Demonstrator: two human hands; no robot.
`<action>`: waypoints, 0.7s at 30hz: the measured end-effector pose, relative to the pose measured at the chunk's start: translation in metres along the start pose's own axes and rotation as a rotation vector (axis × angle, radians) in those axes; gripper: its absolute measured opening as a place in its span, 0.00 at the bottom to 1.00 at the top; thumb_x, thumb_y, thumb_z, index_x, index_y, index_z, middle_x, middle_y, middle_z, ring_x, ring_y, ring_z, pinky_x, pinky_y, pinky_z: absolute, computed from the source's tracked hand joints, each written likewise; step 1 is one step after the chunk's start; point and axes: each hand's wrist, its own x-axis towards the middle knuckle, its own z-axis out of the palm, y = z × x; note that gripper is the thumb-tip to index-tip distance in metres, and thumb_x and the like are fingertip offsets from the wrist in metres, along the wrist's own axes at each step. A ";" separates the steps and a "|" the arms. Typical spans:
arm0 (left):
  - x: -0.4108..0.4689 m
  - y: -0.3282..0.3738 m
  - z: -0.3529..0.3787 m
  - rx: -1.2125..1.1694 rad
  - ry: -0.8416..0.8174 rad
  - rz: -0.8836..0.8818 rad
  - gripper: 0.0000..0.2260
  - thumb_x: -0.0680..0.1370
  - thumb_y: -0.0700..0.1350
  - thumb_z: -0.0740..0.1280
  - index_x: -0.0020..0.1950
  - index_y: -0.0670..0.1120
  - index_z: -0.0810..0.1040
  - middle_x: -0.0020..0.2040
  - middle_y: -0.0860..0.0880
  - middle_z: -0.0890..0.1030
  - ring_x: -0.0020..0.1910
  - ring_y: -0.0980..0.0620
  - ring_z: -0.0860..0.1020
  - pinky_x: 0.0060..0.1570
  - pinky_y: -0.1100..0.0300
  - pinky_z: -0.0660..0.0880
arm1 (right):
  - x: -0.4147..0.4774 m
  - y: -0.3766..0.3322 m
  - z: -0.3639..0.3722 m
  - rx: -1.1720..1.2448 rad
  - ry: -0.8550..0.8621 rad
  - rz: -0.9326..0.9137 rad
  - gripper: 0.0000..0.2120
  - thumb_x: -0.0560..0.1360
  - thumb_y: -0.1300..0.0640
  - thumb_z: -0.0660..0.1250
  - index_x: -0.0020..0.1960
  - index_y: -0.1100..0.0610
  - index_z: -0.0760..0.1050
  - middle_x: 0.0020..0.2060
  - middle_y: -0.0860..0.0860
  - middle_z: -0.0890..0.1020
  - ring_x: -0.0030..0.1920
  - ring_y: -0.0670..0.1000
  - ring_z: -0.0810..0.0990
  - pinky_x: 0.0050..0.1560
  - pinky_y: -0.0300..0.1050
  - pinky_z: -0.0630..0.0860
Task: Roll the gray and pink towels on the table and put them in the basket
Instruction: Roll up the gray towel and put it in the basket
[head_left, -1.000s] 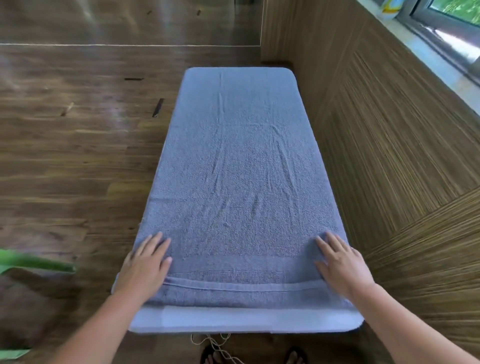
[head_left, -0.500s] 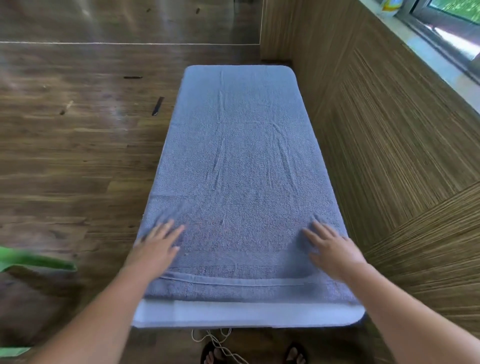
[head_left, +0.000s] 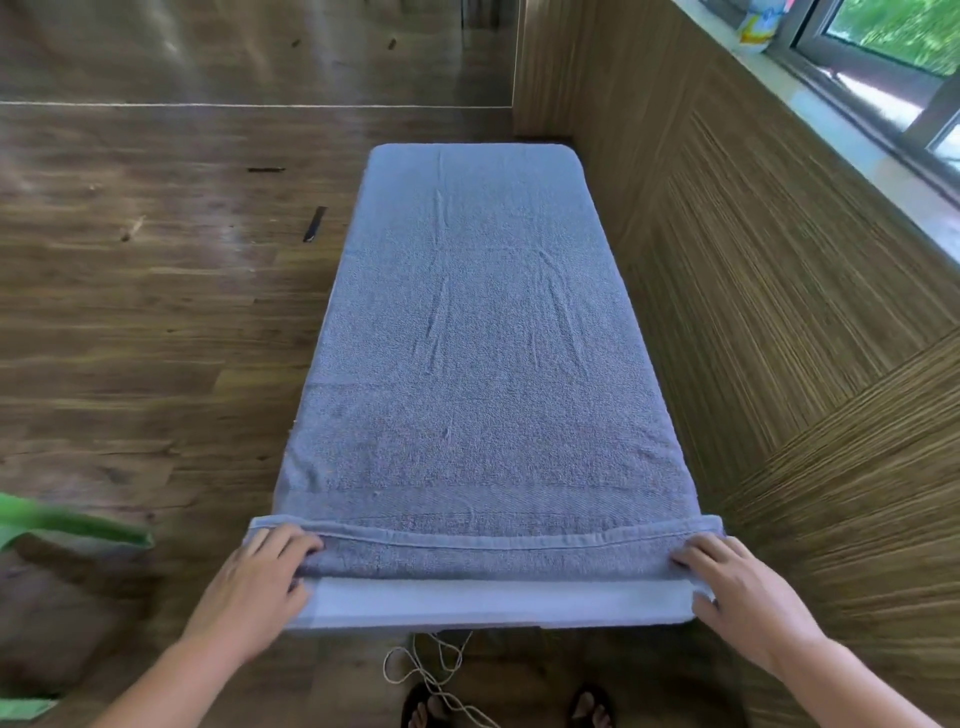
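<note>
Lower left edge: green leaf above the wood floor.
Left hand, lower left of centre: fingers curled round the left end of the gray towel's turned-over near hem, gripping it.
Gray towel, centre of frame: spread flat along the narrow table, a few lengthwise creases. Near hem folded back in one low turn; a bare white strip of table shows below it.
Bottom centre: loose string on the floor by sandaled feet.
Right hand, lower right: fingers curled on the fold's right end, holding it.
Right side: wood-panelled wall.
</note>
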 end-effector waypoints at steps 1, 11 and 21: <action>0.001 0.000 0.002 -0.013 0.046 -0.021 0.16 0.68 0.50 0.60 0.54 0.54 0.79 0.50 0.56 0.77 0.49 0.52 0.75 0.43 0.53 0.78 | 0.000 -0.001 0.003 -0.006 0.020 0.024 0.22 0.58 0.57 0.79 0.51 0.48 0.81 0.46 0.43 0.78 0.45 0.50 0.77 0.44 0.45 0.81; -0.023 -0.004 -0.002 -0.032 0.028 -0.019 0.10 0.67 0.47 0.72 0.38 0.60 0.73 0.38 0.63 0.72 0.42 0.55 0.73 0.36 0.59 0.63 | 0.005 0.004 -0.016 -0.043 -0.150 -0.026 0.08 0.78 0.47 0.61 0.48 0.45 0.79 0.44 0.40 0.77 0.49 0.43 0.71 0.45 0.37 0.72; 0.027 0.001 -0.025 -0.068 0.059 -0.237 0.06 0.74 0.43 0.73 0.47 0.53 0.84 0.43 0.54 0.74 0.43 0.47 0.77 0.38 0.53 0.74 | 0.061 0.004 -0.042 -0.017 -0.135 0.193 0.07 0.77 0.53 0.62 0.49 0.46 0.79 0.41 0.43 0.77 0.42 0.48 0.75 0.41 0.43 0.72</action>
